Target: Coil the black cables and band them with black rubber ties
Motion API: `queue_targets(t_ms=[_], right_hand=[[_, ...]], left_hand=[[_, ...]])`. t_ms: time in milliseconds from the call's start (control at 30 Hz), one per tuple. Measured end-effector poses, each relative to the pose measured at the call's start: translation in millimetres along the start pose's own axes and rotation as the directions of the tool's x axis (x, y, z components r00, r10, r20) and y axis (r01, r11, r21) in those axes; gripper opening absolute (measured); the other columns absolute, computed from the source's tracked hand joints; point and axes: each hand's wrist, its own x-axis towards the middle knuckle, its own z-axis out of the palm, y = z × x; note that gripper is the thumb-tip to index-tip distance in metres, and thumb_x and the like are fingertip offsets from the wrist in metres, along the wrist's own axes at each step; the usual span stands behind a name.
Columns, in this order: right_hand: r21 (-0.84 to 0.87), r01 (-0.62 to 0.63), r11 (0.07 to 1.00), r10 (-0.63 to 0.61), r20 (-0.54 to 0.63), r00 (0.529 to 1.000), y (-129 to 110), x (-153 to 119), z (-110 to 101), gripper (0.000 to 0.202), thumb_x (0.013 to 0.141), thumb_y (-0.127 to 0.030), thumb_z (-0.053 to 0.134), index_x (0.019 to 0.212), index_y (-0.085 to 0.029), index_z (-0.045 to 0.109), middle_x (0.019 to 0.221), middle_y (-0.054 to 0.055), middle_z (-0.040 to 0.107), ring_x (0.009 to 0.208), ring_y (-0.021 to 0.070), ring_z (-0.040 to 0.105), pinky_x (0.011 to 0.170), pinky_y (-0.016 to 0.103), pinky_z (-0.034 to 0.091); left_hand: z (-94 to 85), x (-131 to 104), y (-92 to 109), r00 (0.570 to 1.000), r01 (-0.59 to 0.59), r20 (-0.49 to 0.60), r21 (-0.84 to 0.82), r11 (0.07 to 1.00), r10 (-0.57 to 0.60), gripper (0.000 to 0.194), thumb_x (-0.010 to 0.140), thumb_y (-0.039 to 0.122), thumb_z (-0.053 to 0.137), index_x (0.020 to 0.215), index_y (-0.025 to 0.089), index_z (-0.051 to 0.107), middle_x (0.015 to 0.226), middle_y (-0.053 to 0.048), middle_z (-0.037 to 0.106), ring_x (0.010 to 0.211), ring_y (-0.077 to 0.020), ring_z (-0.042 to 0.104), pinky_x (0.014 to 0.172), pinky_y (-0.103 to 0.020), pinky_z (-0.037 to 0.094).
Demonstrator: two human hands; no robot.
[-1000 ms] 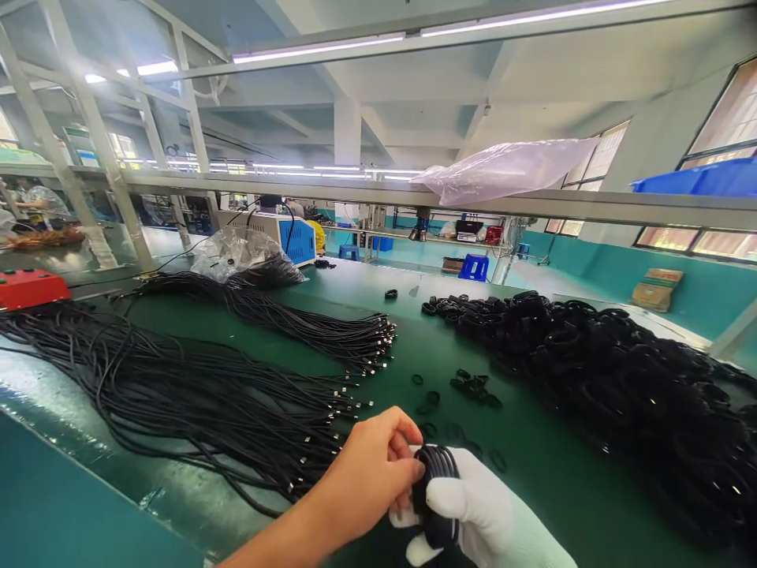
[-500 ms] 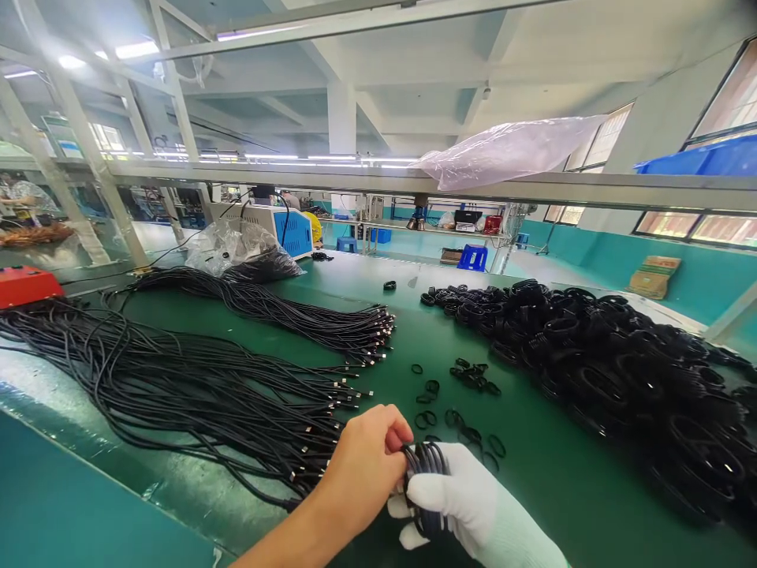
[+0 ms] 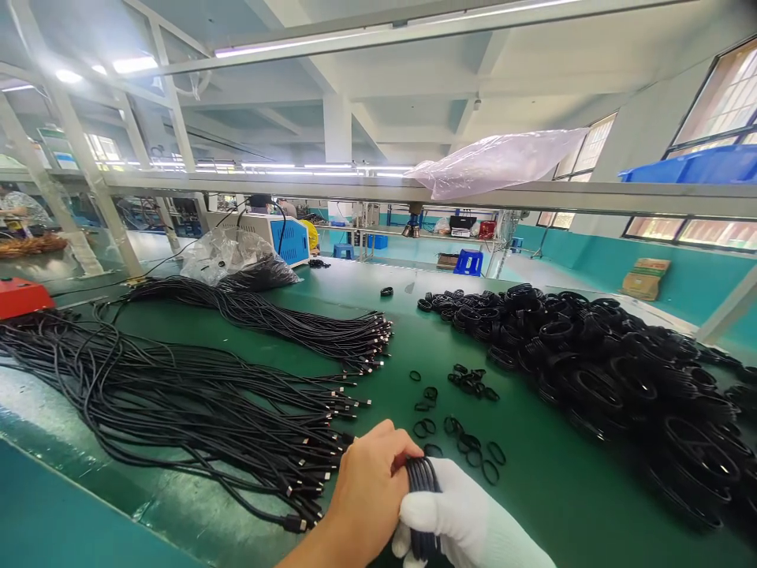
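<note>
A coiled black cable [image 3: 422,491] sits in my gloved right hand [image 3: 458,509], the white fingers and thumb wrapped round its loops. My bare left hand [image 3: 374,481] presses against the coil's left side with its fingers curled onto it; its fingertips are partly hidden. Left of my hands lies a bundle of long straight black cables [image 3: 236,410], metal plugs pointing towards the middle of the table. Behind it rests a second bundle of cables [image 3: 277,315]. Just beyond my hands, several small black bands [image 3: 467,442] are scattered on the green tabletop [image 3: 532,489].
A large heap of coiled cables [image 3: 568,339] covers the table's right side. At the far left stands a red device [image 3: 24,298]. Behind the bundles are a clear plastic bag [image 3: 228,260] and a blue-and-white machine [image 3: 289,238]. A shelf rail [image 3: 331,183] crosses overhead.
Both hands have turned slightly and moved a little lower in view. The coil's loops, looser before, now lie tightly together. The view has shifted slightly.
</note>
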Motion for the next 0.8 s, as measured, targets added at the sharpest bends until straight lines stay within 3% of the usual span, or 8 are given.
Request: queue_targets(t_ms=[133, 233, 367, 433, 533, 600, 700, 800], right_hand=[[0.245, 0.025, 0.969, -0.024, -0.009, 1.0, 4, 2, -8, 0.036, 0.069, -0.033, 0.074, 0.095, -0.01, 0.064, 0.072, 0.005, 0.061, 0.065, 0.0151, 0.061, 0.06, 0.03, 0.052], [0.324, 0.107, 0.94, -0.109, -0.011, 0.994, 6, 6, -8, 0.028, 0.073, -0.032, 0.071, 0.09, -0.012, 0.063, 0.07, 0.003, 0.059, 0.064, 0.013, 0.057, 0.06, 0.027, 0.05], [0.304, 0.169, 0.938, -0.197, 0.063, 0.978, 8, 8, -7, 0.019, 0.077, -0.026, 0.067, 0.078, -0.008, 0.064, 0.068, 0.004, 0.057, 0.062, 0.0113, 0.054, 0.061, 0.025, 0.048], [0.306, 0.123, 0.944, -0.154, 0.078, 0.985, 8, 7, -8, 0.022, 0.077, -0.027, 0.066, 0.084, -0.007, 0.065, 0.071, 0.005, 0.058, 0.064, 0.0122, 0.057, 0.061, 0.025, 0.05], [0.288, -0.009, 0.958, -0.016, 0.086, 0.996, 7, 4, -10, 0.029, 0.075, -0.031, 0.069, 0.094, -0.008, 0.064, 0.078, 0.007, 0.06, 0.067, 0.0153, 0.06, 0.059, 0.03, 0.054], [0.243, -0.042, 0.969, 0.025, 0.074, 0.997, 8, 3, -9, 0.032, 0.072, -0.03, 0.072, 0.093, -0.008, 0.065, 0.08, 0.009, 0.061, 0.069, 0.0173, 0.061, 0.057, 0.032, 0.056], [0.182, -0.014, 0.983, 0.004, 0.056, 0.998, 13, 5, -7, 0.03, 0.069, -0.029, 0.073, 0.086, -0.006, 0.066, 0.082, 0.012, 0.063, 0.064, 0.0171, 0.062, 0.046, 0.027, 0.055], [0.14, 0.012, 0.99, -0.024, 0.084, 0.996, 16, 6, -8, 0.03, 0.07, -0.033, 0.072, 0.082, -0.007, 0.066, 0.066, 0.007, 0.061, 0.051, 0.0112, 0.056, 0.04, 0.02, 0.05]], left_hand=[[-14.8, -6, 0, 0.996, -0.073, 0.055, 0.009, 0.997, 0.073, 0.03, 0.067, 0.006, 0.055, 0.089, 0.024, 0.065, 0.085, 0.002, 0.058, 0.07, -0.0144, 0.053, 0.065, -0.026, 0.039], [-15.1, -15, -2, 0.977, -0.172, 0.148, 0.113, 0.979, 0.155, 0.014, 0.065, 0.012, 0.069, 0.074, 0.02, 0.061, 0.08, 0.001, 0.06, 0.081, -0.019, 0.052, 0.073, -0.03, 0.039], [-8.1, -24, -3, 0.918, -0.344, 0.297, 0.269, 0.9, 0.262, 0.017, 0.068, 0.021, 0.075, 0.062, 0.018, 0.059, 0.076, -0.002, 0.065, 0.082, -0.0226, 0.052, 0.074, -0.035, 0.035], [-12.5, -22, -3, 0.929, -0.299, 0.281, 0.181, 0.937, 0.242, 0.012, 0.069, 0.018, 0.073, 0.069, 0.019, 0.061, 0.079, 0.0, 0.064, 0.081, -0.0205, 0.053, 0.075, -0.033, 0.037], [-25.2, -13, -2, 0.982, -0.091, 0.167, -0.025, 0.996, 0.094, 0.016, 0.07, 0.013, 0.064, 0.083, 0.021, 0.061, 0.082, 0.002, 0.061, 0.076, -0.0157, 0.054, 0.069, -0.026, 0.041], [-29.1, -6, -2, 0.991, -0.021, 0.132, -0.047, 0.999, 0.027, 0.022, 0.068, 0.011, 0.057, 0.086, 0.022, 0.06, 0.079, 0.003, 0.059, 0.068, -0.0142, 0.052, 0.061, -0.024, 0.04], [-23.1, 1, -1, 0.988, -0.058, 0.141, 0.005, 0.998, 0.057, 0.023, 0.063, 0.006, 0.049, 0.075, 0.021, 0.061, 0.072, 0.004, 0.055, 0.061, -0.0129, 0.049, 0.057, -0.023, 0.037], [-11.7, 4, -3, 0.992, -0.087, 0.095, 0.028, 0.996, 0.084, 0.025, 0.06, 0.002, 0.043, 0.066, 0.02, 0.06, 0.069, 0.003, 0.052, 0.061, -0.0125, 0.048, 0.056, -0.023, 0.034]])
